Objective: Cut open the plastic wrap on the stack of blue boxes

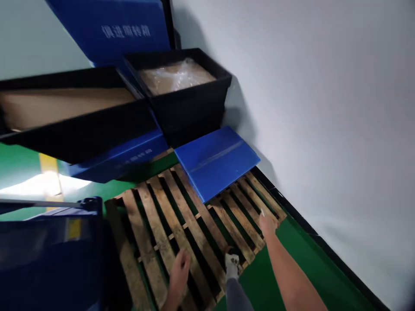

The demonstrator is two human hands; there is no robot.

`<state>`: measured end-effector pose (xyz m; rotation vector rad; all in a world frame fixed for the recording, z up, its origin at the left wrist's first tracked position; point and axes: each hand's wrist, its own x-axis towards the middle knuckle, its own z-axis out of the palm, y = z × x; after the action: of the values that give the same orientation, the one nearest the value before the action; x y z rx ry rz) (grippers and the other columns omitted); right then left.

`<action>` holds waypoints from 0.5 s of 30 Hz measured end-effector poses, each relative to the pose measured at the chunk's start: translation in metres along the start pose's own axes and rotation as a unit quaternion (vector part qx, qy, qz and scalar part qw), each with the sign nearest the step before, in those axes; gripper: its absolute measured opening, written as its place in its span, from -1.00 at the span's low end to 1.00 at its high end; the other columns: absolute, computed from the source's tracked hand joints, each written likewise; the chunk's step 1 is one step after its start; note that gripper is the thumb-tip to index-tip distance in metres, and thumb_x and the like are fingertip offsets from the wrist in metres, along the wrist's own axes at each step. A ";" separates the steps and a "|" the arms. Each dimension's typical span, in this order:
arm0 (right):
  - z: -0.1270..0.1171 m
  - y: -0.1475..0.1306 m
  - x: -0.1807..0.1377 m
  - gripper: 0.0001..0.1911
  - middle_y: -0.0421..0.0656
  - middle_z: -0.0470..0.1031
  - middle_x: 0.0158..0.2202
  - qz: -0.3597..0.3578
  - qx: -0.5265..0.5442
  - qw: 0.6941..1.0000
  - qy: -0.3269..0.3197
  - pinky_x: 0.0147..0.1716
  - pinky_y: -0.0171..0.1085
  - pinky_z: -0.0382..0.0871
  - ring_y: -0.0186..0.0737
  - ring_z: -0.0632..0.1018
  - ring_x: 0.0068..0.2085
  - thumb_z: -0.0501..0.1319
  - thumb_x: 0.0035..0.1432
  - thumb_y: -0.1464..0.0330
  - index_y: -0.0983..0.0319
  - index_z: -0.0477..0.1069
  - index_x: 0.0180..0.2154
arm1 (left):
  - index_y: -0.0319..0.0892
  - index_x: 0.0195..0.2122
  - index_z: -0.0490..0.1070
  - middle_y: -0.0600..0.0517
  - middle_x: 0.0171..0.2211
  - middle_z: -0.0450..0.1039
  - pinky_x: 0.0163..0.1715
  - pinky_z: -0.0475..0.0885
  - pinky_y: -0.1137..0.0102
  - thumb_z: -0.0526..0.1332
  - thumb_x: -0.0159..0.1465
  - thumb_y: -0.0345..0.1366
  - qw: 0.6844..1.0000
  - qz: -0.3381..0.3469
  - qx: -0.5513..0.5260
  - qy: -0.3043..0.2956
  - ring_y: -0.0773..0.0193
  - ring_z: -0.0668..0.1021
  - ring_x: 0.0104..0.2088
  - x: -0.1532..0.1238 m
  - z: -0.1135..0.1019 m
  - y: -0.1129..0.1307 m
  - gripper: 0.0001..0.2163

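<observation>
Left hand [179,273]: fingers loosely spread, nothing gripped, over the pallet [168,224] slats near its close edge; contact can't be confirmed. Right hand [267,224]: fingers look curled with one tip pointing forward, empty as far as visible, blurred; it sits at the pallet's right corner, forearm stretched out from lower right. Shoe [232,262] planted on the pallet edge between both hands. Blue sheet [215,160] lies flat on the pallet's far end, well apart from both hands. Black bins [181,103] stacked behind it.
</observation>
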<state>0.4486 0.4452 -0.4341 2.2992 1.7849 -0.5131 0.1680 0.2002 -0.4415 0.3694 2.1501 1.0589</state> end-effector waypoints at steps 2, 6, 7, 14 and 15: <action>0.003 -0.013 0.077 -0.57 0.14 0.57 -0.14 -0.031 -0.010 0.999 -0.003 0.03 -0.05 0.27 0.04 0.54 -0.06 -0.05 0.36 0.29 0.36 0.55 -0.13 | -0.34 0.18 0.32 -0.34 0.18 0.38 0.25 0.31 0.03 0.18 0.30 -0.10 1.000 -0.026 0.011 0.004 -0.14 0.40 0.24 0.062 0.062 0.024 -0.48; 0.002 -0.054 0.214 -0.56 0.17 0.41 0.14 -0.088 -0.007 0.995 0.034 0.12 -0.05 0.12 0.05 0.39 0.13 -0.04 0.39 0.30 0.38 0.35 0.15 | -0.36 0.38 -0.04 -0.31 0.40 0.02 0.39 0.04 0.19 0.01 0.38 -0.03 0.998 -0.034 0.023 0.047 0.01 0.10 0.41 0.194 0.155 0.057 -0.34; 0.000 -0.065 0.243 -0.54 0.18 0.36 0.18 -0.095 -0.002 0.994 0.046 0.11 -0.06 0.11 0.06 0.35 0.15 -0.04 0.39 0.30 0.39 0.29 0.20 | -0.37 0.40 -0.10 -0.32 0.41 -0.01 0.39 0.04 0.19 -0.01 0.39 -0.03 0.997 -0.038 0.028 0.058 0.02 0.08 0.42 0.215 0.171 0.060 -0.32; -0.024 -0.116 0.392 -0.19 0.31 0.16 0.26 -0.122 0.052 0.987 0.090 0.13 -0.02 0.03 0.10 0.16 0.23 0.03 0.32 0.01 0.50 -0.01 0.32 | -0.26 0.45 -0.39 -0.33 0.44 -0.20 0.39 0.00 0.05 -0.02 0.38 0.04 0.983 -0.005 0.099 0.154 -0.07 -0.02 0.44 0.225 0.216 0.043 -0.21; -0.024 -0.119 0.408 -0.17 0.32 0.22 0.21 -0.127 0.072 0.986 0.084 0.14 -0.01 0.02 0.09 0.18 0.21 0.05 0.28 -0.04 0.50 0.08 0.28 | -0.25 0.45 -0.39 -0.31 0.44 -0.18 0.39 0.01 0.06 -0.03 0.38 0.06 0.981 -0.001 0.111 0.158 -0.06 -0.01 0.44 0.224 0.216 0.042 -0.21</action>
<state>0.4266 0.8511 -0.5591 2.2798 2.2073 -0.5163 0.1576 0.4690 -0.6034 0.3168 2.5620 0.9277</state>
